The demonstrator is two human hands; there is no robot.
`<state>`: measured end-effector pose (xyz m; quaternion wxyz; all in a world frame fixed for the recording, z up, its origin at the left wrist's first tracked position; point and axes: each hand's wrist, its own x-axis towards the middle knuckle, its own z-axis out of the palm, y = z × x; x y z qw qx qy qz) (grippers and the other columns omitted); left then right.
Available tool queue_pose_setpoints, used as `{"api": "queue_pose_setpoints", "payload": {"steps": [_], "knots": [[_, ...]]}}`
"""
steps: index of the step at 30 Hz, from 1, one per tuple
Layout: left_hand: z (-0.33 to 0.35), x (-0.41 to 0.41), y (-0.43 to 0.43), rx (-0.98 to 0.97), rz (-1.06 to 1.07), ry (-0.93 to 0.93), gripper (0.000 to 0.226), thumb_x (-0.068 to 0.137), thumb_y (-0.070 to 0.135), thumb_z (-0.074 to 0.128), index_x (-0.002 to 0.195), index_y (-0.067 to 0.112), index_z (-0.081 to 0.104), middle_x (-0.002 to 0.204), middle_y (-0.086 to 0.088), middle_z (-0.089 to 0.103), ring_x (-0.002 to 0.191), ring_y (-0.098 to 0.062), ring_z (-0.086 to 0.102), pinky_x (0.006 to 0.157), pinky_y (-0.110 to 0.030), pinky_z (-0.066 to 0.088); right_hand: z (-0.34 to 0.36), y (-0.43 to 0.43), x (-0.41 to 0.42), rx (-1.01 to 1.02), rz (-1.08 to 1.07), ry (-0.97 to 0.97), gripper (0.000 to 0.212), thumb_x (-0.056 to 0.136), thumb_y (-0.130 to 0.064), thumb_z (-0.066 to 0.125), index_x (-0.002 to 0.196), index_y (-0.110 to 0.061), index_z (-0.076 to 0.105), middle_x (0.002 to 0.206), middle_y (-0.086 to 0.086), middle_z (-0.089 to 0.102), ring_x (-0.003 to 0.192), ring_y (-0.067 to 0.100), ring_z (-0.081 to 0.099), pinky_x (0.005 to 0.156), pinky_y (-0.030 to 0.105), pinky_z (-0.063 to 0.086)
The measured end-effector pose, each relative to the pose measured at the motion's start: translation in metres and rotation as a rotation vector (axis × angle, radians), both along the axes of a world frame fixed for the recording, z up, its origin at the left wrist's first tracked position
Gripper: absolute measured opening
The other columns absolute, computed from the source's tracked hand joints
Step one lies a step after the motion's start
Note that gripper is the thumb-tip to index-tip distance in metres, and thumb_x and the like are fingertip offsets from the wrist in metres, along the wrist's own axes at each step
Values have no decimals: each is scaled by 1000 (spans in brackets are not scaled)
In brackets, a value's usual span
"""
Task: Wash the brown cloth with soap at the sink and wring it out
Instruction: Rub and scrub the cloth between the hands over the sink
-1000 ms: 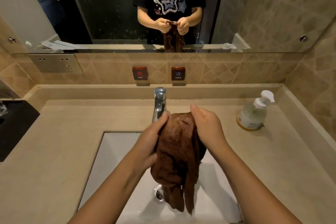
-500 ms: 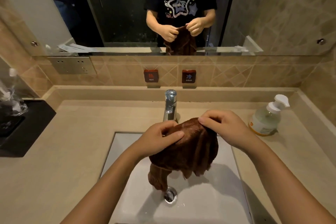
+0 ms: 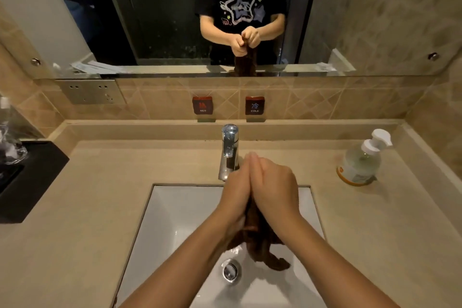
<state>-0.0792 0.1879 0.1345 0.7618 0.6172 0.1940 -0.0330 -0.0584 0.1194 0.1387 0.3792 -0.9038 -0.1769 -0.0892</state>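
Brown cloth (image 3: 260, 247) is bunched over the sink (image 3: 175, 220), its tail hanging toward the drain (image 3: 231, 270). Left hand (image 3: 235, 195) and right hand (image 3: 275, 190) lie palm to palm with fingers straight, pressing the cloth between them rather than curling round it. No stream shows at the faucet (image 3: 228, 150) behind the sink.

Risks, as judged: the flat-palm hold is weak, so wet, soapy fabric could slide out and cover the drain. Wringing too high above the sink would splash the surround.

Beige stone worktop (image 3: 100, 195) frames the white sink. Soap bottle (image 3: 360, 160) stands right of the sink, black tray (image 3: 32, 177) left. Tan tiles and a mirror (image 3: 375, 20) rise behind the sink.
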Motion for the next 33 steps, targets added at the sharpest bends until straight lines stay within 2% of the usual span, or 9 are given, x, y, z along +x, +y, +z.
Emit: {"api": "queue_pose_setpoints", "payload": {"steps": [2,5,8,10,13,19,23,28,33], "knots": [[1,-3,-9,-74,37,-8,55,98,37,44,51,30,70,54,4,63,57,-11,61,63,-28,48,5,-1,16,52,-147,10,44,100,-29,30,66,-11,52,54,1,46,57,21,51,45,23,26],[-2,2,0,-109,68,1,48,95,37,51,54,22,71,53,2,61,49,-9,59,51,-22,46,1,-3,14,-108,-109,48,46,100,-29,26,83,-4,60,67,6,57,65,22,56,56,27,38],[-5,8,9,-183,176,63,22,91,33,59,84,12,59,59,-2,53,47,-9,53,45,-17,44,-6,6,-15,-213,13,10,44,102,-27,24,98,-6,63,75,8,68,67,22,64,61,30,51],[-3,4,2,-205,154,64,18,91,25,58,76,14,58,56,-1,51,47,-9,52,46,-20,43,-7,6,-5,-150,-57,40,47,102,-27,24,88,-5,63,69,7,63,64,21,62,54,27,46],[-7,-1,-10,-188,69,32,47,93,21,54,46,21,63,48,0,52,48,-13,53,54,-26,41,-2,-5,28,86,-221,189,53,101,-29,27,55,-12,46,55,2,47,61,22,51,46,26,27],[-5,7,-2,-256,202,60,21,92,16,55,71,15,59,52,2,50,44,-8,50,46,-21,40,-1,-1,-14,-72,-31,158,32,98,-19,30,90,-7,58,81,12,62,70,23,49,52,28,31],[-4,0,-10,-244,103,70,45,90,18,56,46,20,63,51,-2,53,50,-14,53,53,-27,40,1,-6,19,149,-199,180,52,100,-27,30,52,-14,43,53,2,46,59,21,49,51,29,28],[-5,6,-1,-279,225,131,16,90,18,57,74,15,59,56,0,50,49,-11,48,44,-20,40,-14,-1,-26,-286,-43,4,40,101,-21,25,95,-5,61,75,11,67,65,27,59,50,29,36],[-4,-8,-15,-399,36,170,43,91,22,56,52,14,71,58,-7,65,52,-18,64,55,-27,52,-16,-14,27,134,-159,276,51,100,-26,31,52,-12,40,53,2,43,54,16,42,49,28,28]]}}
